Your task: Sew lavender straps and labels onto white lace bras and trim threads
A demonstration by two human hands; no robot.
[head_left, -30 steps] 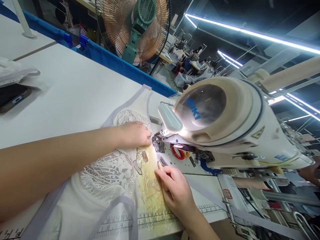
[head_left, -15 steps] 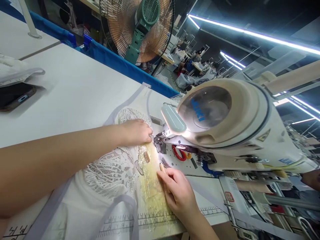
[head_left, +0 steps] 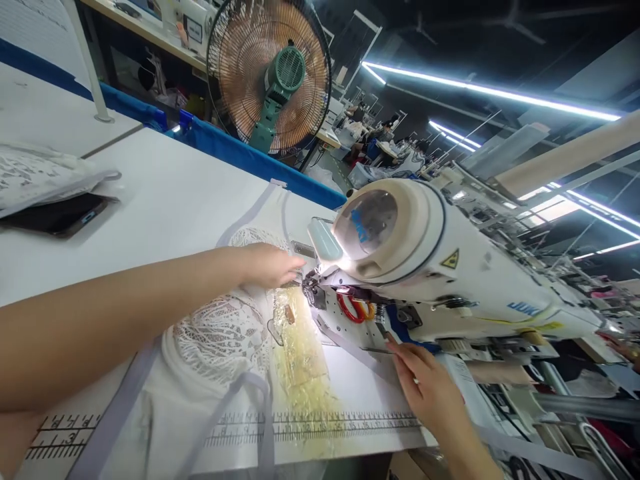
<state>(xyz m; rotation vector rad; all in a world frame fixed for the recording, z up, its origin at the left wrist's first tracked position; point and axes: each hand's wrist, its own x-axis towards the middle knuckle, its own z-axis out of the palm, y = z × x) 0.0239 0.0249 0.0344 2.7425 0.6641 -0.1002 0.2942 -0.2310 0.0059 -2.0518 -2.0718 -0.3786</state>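
White lace fabric [head_left: 220, 340] with pale lavender straps lies across the table, left of the needle area of a white sewing machine [head_left: 425, 247]. My left hand [head_left: 273, 265] rests on its upper part beside the presser foot [head_left: 311, 283], fingers stretched out and pointing at the foot. Lower right, my right hand [head_left: 425, 380] is at the edge of the machine bed, thumb and forefinger pinched near a small dark slender thing that is hard to make out. A lavender strip [head_left: 350, 347] runs from the foot towards this hand.
Yellowish tape [head_left: 300, 360] covers part of the table by a printed ruler scale [head_left: 360, 424]. Red-handled scissors [head_left: 350, 308] lie on the machine bed. A phone [head_left: 63, 215] sits under lace fabric at the left. A large fan [head_left: 270, 80] stands behind the blue cloth edge [head_left: 220, 143].
My right hand has moved right, away from the strip near the presser foot, to the machine bed's edge. My left hand's fingers have straightened. The camera view has shifted.
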